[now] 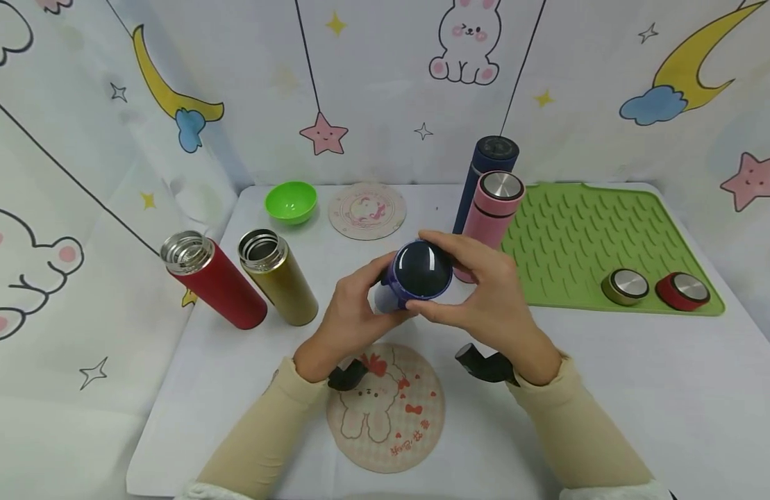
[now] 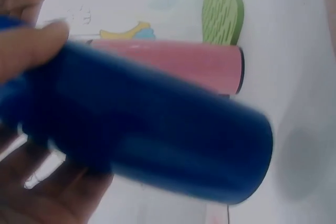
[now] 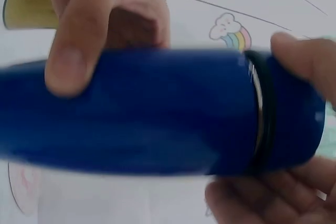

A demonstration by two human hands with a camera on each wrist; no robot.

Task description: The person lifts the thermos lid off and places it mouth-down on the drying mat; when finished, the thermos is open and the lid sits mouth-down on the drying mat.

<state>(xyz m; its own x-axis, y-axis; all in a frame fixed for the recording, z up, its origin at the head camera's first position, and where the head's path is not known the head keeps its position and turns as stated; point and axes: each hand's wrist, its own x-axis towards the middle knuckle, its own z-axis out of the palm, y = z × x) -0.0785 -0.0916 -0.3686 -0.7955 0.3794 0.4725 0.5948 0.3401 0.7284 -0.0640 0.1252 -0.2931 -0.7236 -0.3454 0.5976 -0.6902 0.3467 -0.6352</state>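
Note:
A blue thermos bottle (image 2: pixel 184 129) is held off the table between both hands. My left hand (image 1: pixel 353 298) grips its body, with the thumb (image 3: pixel 71 72) lying along the side. The right hand (image 1: pixel 487 288) holds the blue lid (image 3: pixel 294 114) around its edge, thumb and fingers on opposite sides. A dark, shiny lid top (image 1: pixel 423 269) faces the head camera and covers most of the body there. In the right wrist view, a dark ring and a thin silvery band (image 3: pixel 259 103) show between lid and body.
A red bottle (image 1: pixel 225 292) and a gold bottle (image 1: pixel 285 292) stand lidless at left. Pink (image 1: pixel 494 215) and navy (image 1: pixel 478 180) bottles stand behind my right hand. A green mat (image 1: pixel 566 243) carries gold (image 1: pixel 625 286) and red (image 1: pixel 682 290) lids. A green bowl (image 1: pixel 291 202) and round coasters (image 1: pixel 368 210) lie about.

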